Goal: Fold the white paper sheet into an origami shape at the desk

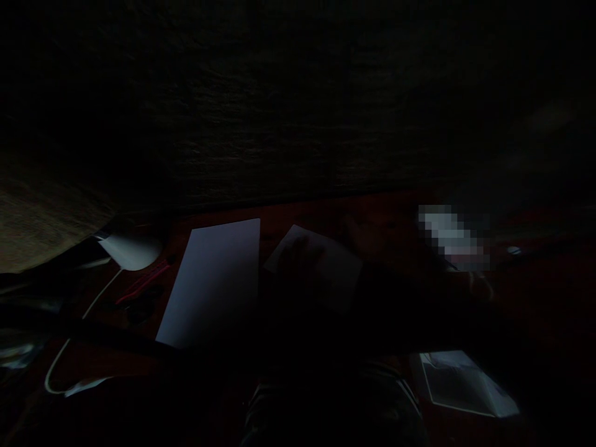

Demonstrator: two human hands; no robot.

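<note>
Quantities on the dark reddish-brown worktop [391, 208]: 2 white paper sheets, 1 white cone-shaped object [135, 252], 1 thin white cable [100, 293], 1 slim pink tool [145, 282] and 1 pale-edged flat rectangular item [465, 380] at lower right.

The angled white paper sheet [342, 264] lies at mid-view, beneath the dark left hand [302, 256]. 1 corner points away from the person; the far edge slopes down to the right. Its long axis cannot be determined, because the near portion is covered or in shadow. The straight-edged white paper sheet [212, 276] lies just to its left, long axis running away from the person and leaning slightly right.

Left hand: fingers extended and apart over the angled sheet; contact and grasp cannot be told. Right hand [365, 239]: beside that sheet's right side; finger state cannot be told.

Deep shadow obscures both forearms. 1 object at right is pixelated and unidentifiable.
</note>
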